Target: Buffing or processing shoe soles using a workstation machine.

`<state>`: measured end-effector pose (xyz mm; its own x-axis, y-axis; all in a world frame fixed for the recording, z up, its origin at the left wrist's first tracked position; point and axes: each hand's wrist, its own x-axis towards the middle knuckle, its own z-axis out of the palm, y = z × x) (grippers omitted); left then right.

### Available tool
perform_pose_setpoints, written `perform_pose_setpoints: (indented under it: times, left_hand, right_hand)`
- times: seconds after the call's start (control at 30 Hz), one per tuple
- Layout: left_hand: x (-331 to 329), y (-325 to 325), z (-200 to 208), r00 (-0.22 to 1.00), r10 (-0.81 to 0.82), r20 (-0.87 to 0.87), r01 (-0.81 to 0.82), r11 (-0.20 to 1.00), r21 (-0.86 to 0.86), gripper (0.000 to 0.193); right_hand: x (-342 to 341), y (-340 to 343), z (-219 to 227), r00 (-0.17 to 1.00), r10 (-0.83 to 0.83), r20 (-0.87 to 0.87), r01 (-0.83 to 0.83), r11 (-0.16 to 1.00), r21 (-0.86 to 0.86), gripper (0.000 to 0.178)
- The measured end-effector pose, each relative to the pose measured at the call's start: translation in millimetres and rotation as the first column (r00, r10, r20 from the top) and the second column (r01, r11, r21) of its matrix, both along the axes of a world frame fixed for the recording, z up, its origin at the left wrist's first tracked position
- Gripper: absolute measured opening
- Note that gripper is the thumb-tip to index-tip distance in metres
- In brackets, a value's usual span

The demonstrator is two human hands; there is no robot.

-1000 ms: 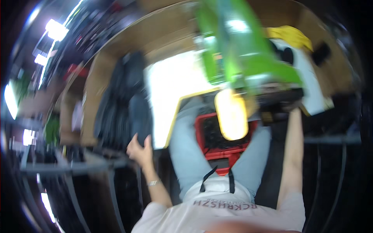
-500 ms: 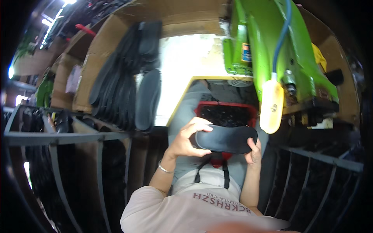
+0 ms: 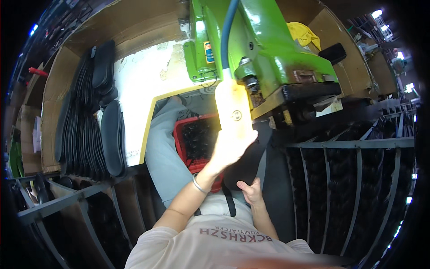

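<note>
A black shoe sole [image 3: 247, 167] is held slantwise over my lap, just below the lamp head. My left hand [image 3: 230, 150] is closed at its far part, with fingertips at the upper edge; the lamp's glare washes out much of this hand. My right hand [image 3: 252, 192] grips the near end, its thumb on the sole's face and the other fingers mostly hidden behind. Right above my left hand hangs the yellow lamp head [image 3: 234, 107] on a blue flexible neck [image 3: 227, 36].
A green machine [image 3: 273, 58] stands ahead, beside a white tabletop [image 3: 148, 74] with a yellow edge. Rows of black soles [image 3: 83, 130] lie at the left. A red bin [image 3: 180, 143] of black scraps sits between my legs. Metal racks [image 3: 358, 144] flank me; a yellow cloth [image 3: 304, 35] lies far right.
The sole has turned from lying crosswise to slanting away from me, nearer the lamp and machine. My left hand has moved to its far part. The whole view has swung to the right.
</note>
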<state>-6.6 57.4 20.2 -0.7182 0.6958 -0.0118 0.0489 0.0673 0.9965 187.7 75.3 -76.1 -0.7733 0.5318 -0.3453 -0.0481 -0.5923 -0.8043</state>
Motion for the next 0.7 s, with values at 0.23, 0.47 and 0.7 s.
perform_pose_setpoints:
  times: [0.23,0.47,0.7]
  left_hand:
    - [9,-10,-27,0.999,0.015,0.043,-0.018,0.997,0.076,0.015]
    - [10,-6,-20,0.983,-0.046,0.177,0.008,0.978,0.210,0.013]
    - [14,4,-27,0.975,0.153,0.161,-0.204,0.904,0.375,0.014]
  right_hand:
    - [33,27,33,0.996,-0.005,0.093,-0.012,0.982,0.189,0.033]
    - [32,107,72,0.815,-0.577,0.054,0.522,0.770,0.366,0.040]
    - [-43,182,119,0.889,-0.425,-0.168,0.457,0.815,0.356,0.032]
